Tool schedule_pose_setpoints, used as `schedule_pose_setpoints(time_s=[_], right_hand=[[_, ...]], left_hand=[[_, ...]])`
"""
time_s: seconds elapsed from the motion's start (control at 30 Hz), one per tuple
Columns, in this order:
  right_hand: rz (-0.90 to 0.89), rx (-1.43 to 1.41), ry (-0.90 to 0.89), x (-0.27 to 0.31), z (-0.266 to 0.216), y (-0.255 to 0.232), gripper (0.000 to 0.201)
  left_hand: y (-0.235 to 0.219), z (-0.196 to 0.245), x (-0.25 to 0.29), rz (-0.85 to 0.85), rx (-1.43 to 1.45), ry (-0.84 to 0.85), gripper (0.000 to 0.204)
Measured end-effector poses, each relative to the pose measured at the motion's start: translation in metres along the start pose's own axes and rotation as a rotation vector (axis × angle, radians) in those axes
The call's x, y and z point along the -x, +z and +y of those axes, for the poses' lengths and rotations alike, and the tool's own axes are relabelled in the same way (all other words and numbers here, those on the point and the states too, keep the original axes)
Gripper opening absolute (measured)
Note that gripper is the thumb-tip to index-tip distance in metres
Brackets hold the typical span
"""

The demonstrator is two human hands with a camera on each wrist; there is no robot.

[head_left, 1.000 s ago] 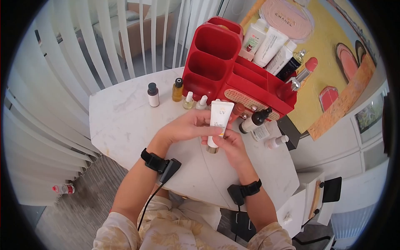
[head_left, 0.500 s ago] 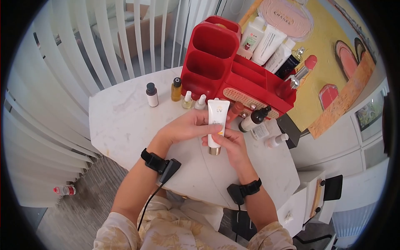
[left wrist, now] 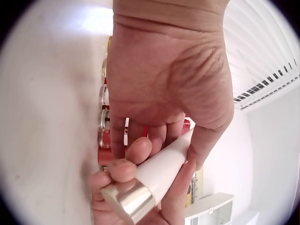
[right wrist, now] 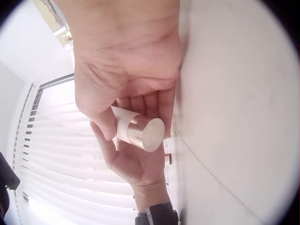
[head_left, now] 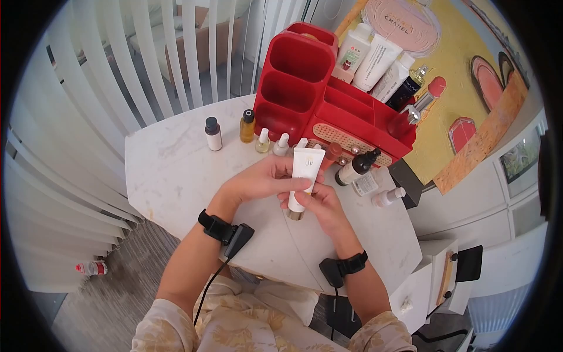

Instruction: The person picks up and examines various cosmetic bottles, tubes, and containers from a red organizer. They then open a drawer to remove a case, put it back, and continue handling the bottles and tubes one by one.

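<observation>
Marbled white bench (head_left: 170, 167) beneath the fingers (left wrist: 139, 150), with a red organizer (head_left: 324, 102) standing beyond them. Left hand (head_left: 259, 179) and right hand (head_left: 324, 206) both have their fingers clamped on a white tube (head_left: 307, 167), held above the bench, its gold cap (right wrist: 146, 134) just beside the right hand's fingers.

Tube (head_left: 306, 169) over table (head_left: 176, 176); organizer (head_left: 321, 98) behind it; bottles (head_left: 281, 145) on table, before and left of organizer.

White tube (head_left: 307, 168), gold cap (right wrist: 147, 134); red organizer (head_left: 297, 84); white marbled table (head_left: 170, 170); gold-patterned cream sleeve (head_left: 164, 328).
</observation>
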State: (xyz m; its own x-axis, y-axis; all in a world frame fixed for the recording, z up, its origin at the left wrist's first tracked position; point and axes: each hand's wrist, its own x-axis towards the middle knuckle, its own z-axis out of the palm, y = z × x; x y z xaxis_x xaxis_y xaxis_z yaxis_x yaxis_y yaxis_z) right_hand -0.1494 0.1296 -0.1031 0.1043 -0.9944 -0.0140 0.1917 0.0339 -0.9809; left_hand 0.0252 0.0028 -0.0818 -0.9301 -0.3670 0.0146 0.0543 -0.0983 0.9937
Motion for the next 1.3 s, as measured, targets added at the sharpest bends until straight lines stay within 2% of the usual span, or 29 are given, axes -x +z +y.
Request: schedule_pose_setpoints(time_s=[0.13,0.23,0.43,0.7,0.93,1.03,1.13,1.3], right_hand=[[0.016,0.022,0.041,0.002,-0.007,0.005,0.028],[0.036,0.037,0.057,0.003,-0.008,0.007,0.029],[0.062,0.061,0.061,0.002,-0.008,0.006,0.029],[0.049,0.144,-0.002,-0.001,0.003,0.000,0.027],[0.000,0.035,0.003,0.000,-0.002,0.003,0.028],[-0.007,0.042,0.024,0.002,-0.005,0.006,0.028],[-0.010,0.065,0.042,0.004,-0.004,0.006,0.028],[-0.004,0.084,0.028,0.001,-0.001,0.005,0.029]], left_hand=[[0.009,0.005,0.001,0.074,0.084,0.078,0.035],[0.006,0.004,-0.001,0.059,0.076,0.025,0.036],[0.008,-0.004,-0.003,0.123,0.095,0.092,0.033],[0.005,-0.002,-0.001,0.114,0.072,-0.017,0.037],[0.008,0.004,0.002,0.130,0.031,0.101,0.039],[0.012,0.004,-0.001,0.198,0.075,0.170,0.037],[0.009,0.007,0.001,0.178,0.111,0.119,0.034],[0.009,0.005,0.000,0.187,0.115,0.154,0.031]])
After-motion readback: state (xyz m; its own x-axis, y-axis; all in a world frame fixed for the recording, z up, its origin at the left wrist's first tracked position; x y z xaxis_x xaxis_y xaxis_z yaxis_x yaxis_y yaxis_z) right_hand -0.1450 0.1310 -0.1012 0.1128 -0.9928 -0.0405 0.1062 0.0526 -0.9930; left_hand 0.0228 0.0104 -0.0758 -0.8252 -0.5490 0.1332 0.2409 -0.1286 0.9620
